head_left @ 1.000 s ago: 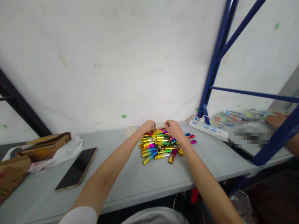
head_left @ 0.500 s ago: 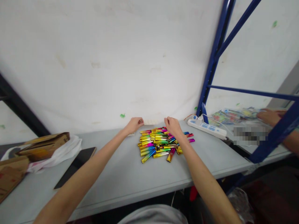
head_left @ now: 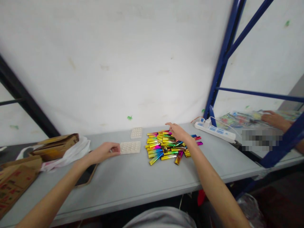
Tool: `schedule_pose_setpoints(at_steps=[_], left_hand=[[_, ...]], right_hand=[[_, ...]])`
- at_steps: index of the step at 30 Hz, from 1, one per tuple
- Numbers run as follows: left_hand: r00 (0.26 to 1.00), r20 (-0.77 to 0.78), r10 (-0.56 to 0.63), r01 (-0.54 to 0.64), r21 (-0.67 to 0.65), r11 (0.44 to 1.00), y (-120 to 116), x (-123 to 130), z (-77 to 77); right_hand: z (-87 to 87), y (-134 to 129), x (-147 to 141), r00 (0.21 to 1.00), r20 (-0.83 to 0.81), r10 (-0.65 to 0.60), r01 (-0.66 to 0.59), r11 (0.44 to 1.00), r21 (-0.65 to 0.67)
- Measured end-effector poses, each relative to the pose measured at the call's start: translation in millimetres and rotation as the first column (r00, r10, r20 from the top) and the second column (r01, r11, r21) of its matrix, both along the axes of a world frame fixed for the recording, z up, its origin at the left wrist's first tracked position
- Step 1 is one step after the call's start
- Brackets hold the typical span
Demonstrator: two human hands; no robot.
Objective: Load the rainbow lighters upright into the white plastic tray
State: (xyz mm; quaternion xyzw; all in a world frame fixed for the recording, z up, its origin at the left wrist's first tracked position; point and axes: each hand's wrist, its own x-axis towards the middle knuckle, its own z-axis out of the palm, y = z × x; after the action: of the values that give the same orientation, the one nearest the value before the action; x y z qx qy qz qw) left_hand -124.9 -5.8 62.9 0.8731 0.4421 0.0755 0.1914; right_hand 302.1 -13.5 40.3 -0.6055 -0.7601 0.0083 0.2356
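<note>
A small off-white tray (head_left: 130,147) with rows of round bumps or dimples is gripped at its left edge by my left hand (head_left: 109,148), at table level. Behind it, near the wall, lies a similar off-white tray (head_left: 136,132). My right hand (head_left: 176,131) is over the back of a heap of shiny, multicoloured metallic lighter-like pieces (head_left: 163,147). Its index finger is stretched out and the fingers are apart, with nothing seen in them.
A dark tablet-like slab (head_left: 86,175) lies under my left forearm. Cardboard boxes (head_left: 22,179) and a white plastic bag (head_left: 71,152) are at the left. A power strip (head_left: 215,131) and blue rack post (head_left: 219,69) stand right; beyond, another person's hand (head_left: 273,119) touches packets.
The tray, earlier between both hands behind the heap, has moved left and down with my left hand. My right hand has let go of it and opened. The second tray now shows.
</note>
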Motion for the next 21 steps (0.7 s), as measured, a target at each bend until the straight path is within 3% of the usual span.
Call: schedule_pose_setpoints(at_steps=[3, 7, 14, 17, 21], left_hand=[[0.998, -0.017, -0.066, 0.065, -0.065, 0.996, 9.8, 20.1, -11.1], [0.99, -0.057, -0.13, 0.127, -0.051, 0.991, 24.9, 44.4, -15.6], [0.985, -0.066, -0.162, 0.153, -0.127, 0.98, 46.7, 67.8, -10.7], [0.982, -0.084, -0.171, 0.162, -0.101, 0.982, 48.6, 78.6, -9.0], [0.98, -0.028, -0.199, 0.199, -0.004, 0.98, 41.5, 91.3, -20.0]], right_hand=[[-3.4, -1.2, 5.8, 0.998, 0.058, 0.033, -0.026, 0.992, -0.12], [3.7, -5.9, 13.5, 0.994, 0.079, 0.074, -0.054, 0.973, -0.226], [20.2, -23.4, 28.2, 0.983, -0.135, 0.125, -0.164, 0.925, -0.342], [21.1, -26.3, 30.2, 0.976, -0.174, 0.133, -0.195, 0.889, -0.414], [18.1, -22.0, 30.9, 0.985, -0.105, 0.136, -0.166, 0.911, -0.376]])
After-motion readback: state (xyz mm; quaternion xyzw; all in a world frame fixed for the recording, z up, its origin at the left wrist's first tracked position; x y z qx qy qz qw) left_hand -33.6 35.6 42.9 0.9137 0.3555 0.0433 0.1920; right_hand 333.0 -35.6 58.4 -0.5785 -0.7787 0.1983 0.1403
